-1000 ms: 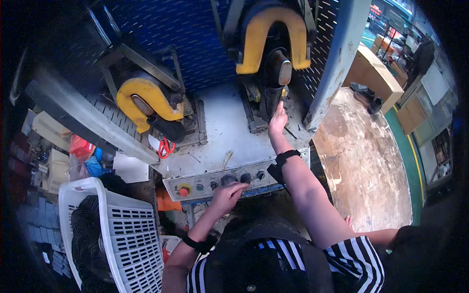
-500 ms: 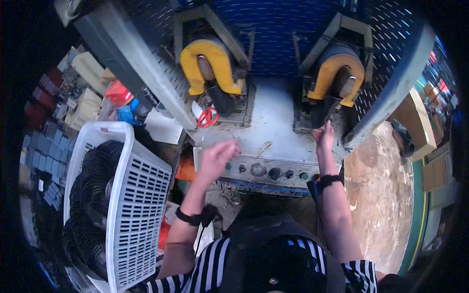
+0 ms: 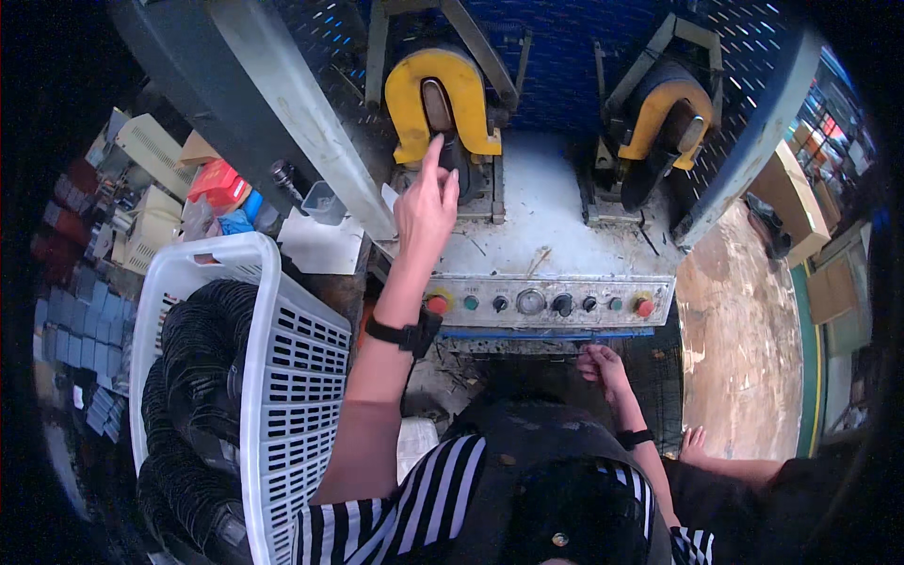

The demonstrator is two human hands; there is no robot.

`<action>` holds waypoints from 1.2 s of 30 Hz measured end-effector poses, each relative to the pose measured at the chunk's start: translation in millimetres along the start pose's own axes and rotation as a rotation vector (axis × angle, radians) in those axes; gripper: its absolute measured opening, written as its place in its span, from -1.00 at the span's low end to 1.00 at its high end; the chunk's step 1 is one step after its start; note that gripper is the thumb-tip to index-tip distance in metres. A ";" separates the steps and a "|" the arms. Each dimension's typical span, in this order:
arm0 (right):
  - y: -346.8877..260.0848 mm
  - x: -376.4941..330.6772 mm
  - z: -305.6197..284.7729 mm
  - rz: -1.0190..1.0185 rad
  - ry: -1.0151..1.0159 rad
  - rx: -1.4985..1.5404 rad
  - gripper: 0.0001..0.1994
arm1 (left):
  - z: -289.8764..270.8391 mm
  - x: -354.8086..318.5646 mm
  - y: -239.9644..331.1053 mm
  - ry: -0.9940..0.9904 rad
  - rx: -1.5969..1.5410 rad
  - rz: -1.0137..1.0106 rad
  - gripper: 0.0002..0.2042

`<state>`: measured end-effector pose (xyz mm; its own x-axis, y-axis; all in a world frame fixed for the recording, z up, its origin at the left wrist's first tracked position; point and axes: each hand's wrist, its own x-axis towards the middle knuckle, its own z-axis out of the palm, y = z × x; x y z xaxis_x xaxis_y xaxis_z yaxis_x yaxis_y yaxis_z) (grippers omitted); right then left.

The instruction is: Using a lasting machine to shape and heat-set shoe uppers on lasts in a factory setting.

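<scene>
Seen from the person's head, looking down, two bare hands work at a machine with a white desk [image 3: 539, 188]. The left grip [image 3: 427, 209] reaches forward, its index finger stretched out and apart from the other fingers, which curl loosely; it clasps nothing that shows. The index fingertip overlaps the lower end of a brown block [image 3: 437, 102], though whether it touches cannot be told. Around that block, just ahead of the left grip, stands a yellow U-shaped clamp [image 3: 439, 64], its opening toward the person. A black shoe-like piece [image 3: 465, 181] lies under it, just beside the left grip on its right and partly hidden by the fingers.

The right grip [image 3: 601, 365] is lower and nearer the body, fingers bent in toward the thumb; whether they meet or pinch anything cannot be told. Beyond it is the machine's control panel [image 3: 516, 316], with knobs, a round dial and a red button [image 3: 643, 306] toward its right end. Well ahead of the right grip, a second yellow clamp [image 3: 641, 134] arches over another black piece [image 3: 642, 185].

To the left of the left grip's forearm, a white slatted basket [image 3: 303, 377] holds stacked black pieces [image 3: 202, 353]. Right of the right grip lies a worn wooden board [image 3: 739, 330], with another person's hand [image 3: 695, 444] at its near edge.
</scene>
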<state>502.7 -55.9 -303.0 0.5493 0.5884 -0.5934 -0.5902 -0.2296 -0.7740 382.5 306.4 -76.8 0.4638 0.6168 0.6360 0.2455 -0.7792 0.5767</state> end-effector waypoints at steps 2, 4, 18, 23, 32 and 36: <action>0.4 -15.5 10.3 0.012 0.094 -0.116 -0.83 | -0.8 10.7 -7.8 0.015 0.219 0.092 -0.55; 11.1 -24.3 10.0 -0.011 0.140 -0.119 -0.84 | 0.8 12.0 -21.4 0.013 0.268 0.105 -0.59; 240.3 -93.8 -148.7 0.215 0.485 0.329 -0.76 | 12.3 14.7 -29.9 -0.001 0.295 0.129 -0.58; 324.1 -98.7 -219.5 0.195 0.670 -0.260 -0.78 | 13.8 15.8 -34.6 -0.079 0.263 0.131 -0.43; 199.1 -107.8 -94.3 0.209 0.448 -0.092 -0.77 | -3.6 19.7 -32.0 -0.014 0.277 0.127 -0.75; 169.9 -100.7 -73.1 0.204 0.386 -0.148 -0.78 | -22.2 17.7 -27.5 0.027 0.213 0.177 -0.81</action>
<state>390.3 -210.8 -390.8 0.6272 0.1944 -0.7542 -0.6336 -0.4358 -0.6392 365.1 341.2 -69.9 0.4932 0.4698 0.7322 0.3379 -0.8790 0.3364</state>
